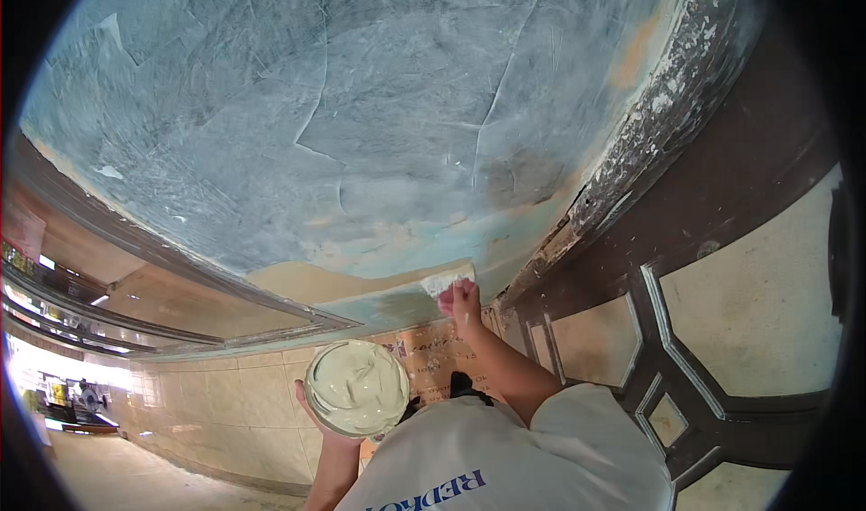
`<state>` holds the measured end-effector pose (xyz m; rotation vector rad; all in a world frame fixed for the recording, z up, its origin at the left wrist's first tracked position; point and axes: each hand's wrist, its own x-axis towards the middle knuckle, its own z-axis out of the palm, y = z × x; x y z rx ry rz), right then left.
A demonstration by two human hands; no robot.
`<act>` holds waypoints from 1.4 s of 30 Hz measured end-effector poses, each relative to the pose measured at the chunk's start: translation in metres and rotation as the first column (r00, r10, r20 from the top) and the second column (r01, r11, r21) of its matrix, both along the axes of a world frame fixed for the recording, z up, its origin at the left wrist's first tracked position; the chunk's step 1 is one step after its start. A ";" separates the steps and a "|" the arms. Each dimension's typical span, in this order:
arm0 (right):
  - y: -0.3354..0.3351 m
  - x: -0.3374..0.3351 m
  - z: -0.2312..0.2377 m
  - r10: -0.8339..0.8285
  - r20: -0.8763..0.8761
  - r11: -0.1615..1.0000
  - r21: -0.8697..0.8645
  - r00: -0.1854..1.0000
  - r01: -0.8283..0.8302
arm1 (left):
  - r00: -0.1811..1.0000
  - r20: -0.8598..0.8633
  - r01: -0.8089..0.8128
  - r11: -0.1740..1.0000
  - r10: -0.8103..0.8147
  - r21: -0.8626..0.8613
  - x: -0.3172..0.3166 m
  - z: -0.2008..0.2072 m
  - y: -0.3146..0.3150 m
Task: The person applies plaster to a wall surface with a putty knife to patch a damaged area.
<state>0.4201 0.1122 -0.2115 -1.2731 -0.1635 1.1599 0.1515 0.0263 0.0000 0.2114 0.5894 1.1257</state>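
My left hand (327, 423) is curled round the side of a round tub of putty (356, 389), held up at chest height. The putty is pale, smooth and swirled, and comes close to the rim. Out in front, my right hand (464, 303) grips a putty knife (446, 282) whose broad blade lies against the lower part of the wall and carries whitish putty. To the left of the blade runs a beige band of filler (316, 277). Above it, the blue-grey wall (397, 87) shows cracks, scratches and flaked patches.
A dark door frame with peeling paint (645, 141) borders the wall on the right, beside a panelled dark door (622, 281). A brown window frame (180, 303) lies to the left. Below are beige tiles (216, 403) and a brown cardboard sheet (442, 358).
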 end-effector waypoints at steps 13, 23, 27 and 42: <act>-0.001 0.032 -0.010 0.038 0.104 0.987 0.155 0.994 -0.054 | 0.999 0.047 0.018 0.999 -0.016 -0.046 0.019 0.000 -0.002; -0.032 0.024 -0.047 0.079 0.105 0.996 0.038 0.991 -0.083 | 0.999 0.006 -0.036 0.998 0.036 -0.056 0.024 -0.003 -0.003; 0.006 0.045 -0.027 0.090 0.090 0.980 0.171 0.992 -0.105 | 0.999 0.037 0.021 0.999 -0.020 -0.037 0.032 0.004 -0.001; -0.015 0.042 -0.004 0.068 -0.009 0.996 0.052 0.998 -0.067 | 1.000 0.005 -0.014 0.998 0.014 -0.053 0.027 -0.009 -0.004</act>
